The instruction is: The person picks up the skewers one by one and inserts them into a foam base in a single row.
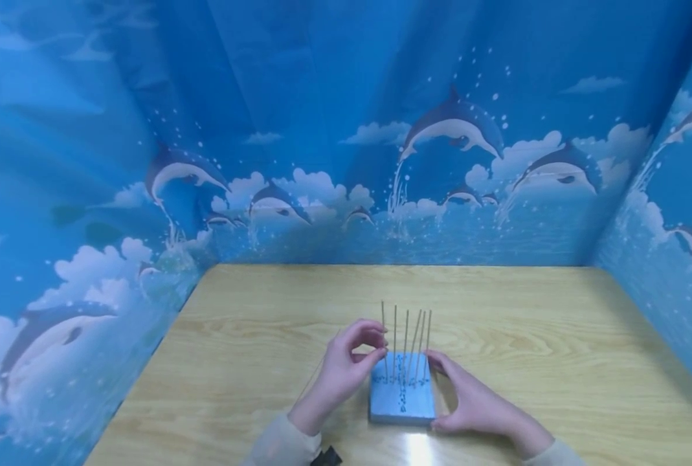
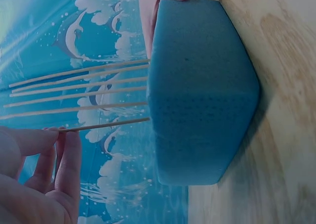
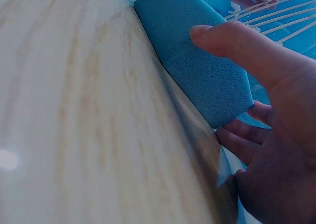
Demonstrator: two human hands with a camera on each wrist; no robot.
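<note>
A blue foam block (image 1: 388,406) sits on the table, its top marked with small dark dots in crossing lines. Several thin wooden skewers (image 1: 406,330) stand in it in a row, some tilted. My left hand (image 1: 346,362) pinches the leftmost skewer (image 2: 113,124) between thumb and fingers; in the left wrist view its lower end meets the foam. On the block's right side, my right hand (image 1: 476,401) grips the foam, with the thumb on the near side and fingers towards the far side. In the right wrist view the thumb (image 3: 222,38) lies against the block.
The wood-grain table (image 1: 252,323) extends around the block on all sides. A blue curtain (image 1: 322,97) with leaping dolphins stands behind it and at both sides. A small black object (image 1: 327,457) shows by the left sleeve.
</note>
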